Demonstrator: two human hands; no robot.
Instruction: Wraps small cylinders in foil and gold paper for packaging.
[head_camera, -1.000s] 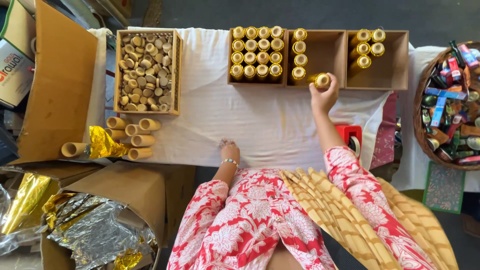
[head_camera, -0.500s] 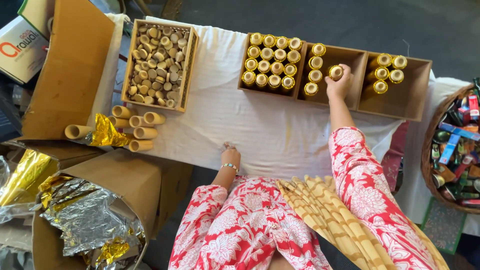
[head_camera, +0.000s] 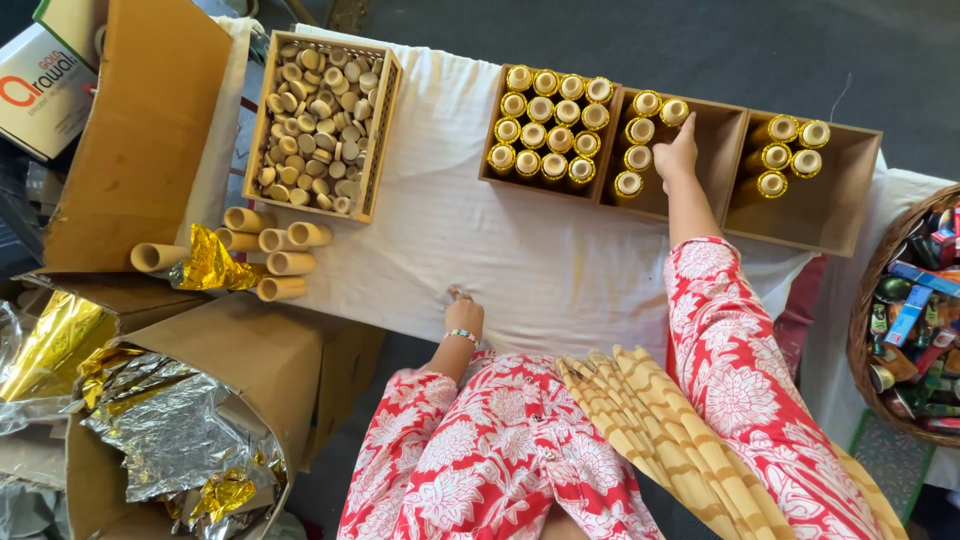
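My right hand (head_camera: 680, 155) reaches into the middle compartment (head_camera: 718, 165) of a long wooden tray. Its fingertips rest against a gold-wrapped tube (head_camera: 673, 111) standing upright at the back, and I cannot tell whether they still grip it. Three more gold tubes (head_camera: 636, 158) stand along that compartment's left side. The left compartment (head_camera: 548, 125) is packed with gold tubes, and the right one holds several (head_camera: 785, 155). My left hand (head_camera: 465, 318) lies on the white cloth (head_camera: 450, 220) near the front edge, holding nothing.
A wooden box of small bare cardboard pieces (head_camera: 320, 120) stands at the back left. Bare cardboard tubes (head_camera: 275, 250) and crumpled gold foil (head_camera: 210, 265) lie beside it. A carton of foil scraps (head_camera: 180, 430) sits at lower left, and a wicker basket (head_camera: 868, 330) of mixed items at right.
My right hand carried a gold tube into the middle compartment and now rests beside it standing upright. My left hand stayed on the cloth. The view shifted slightly.
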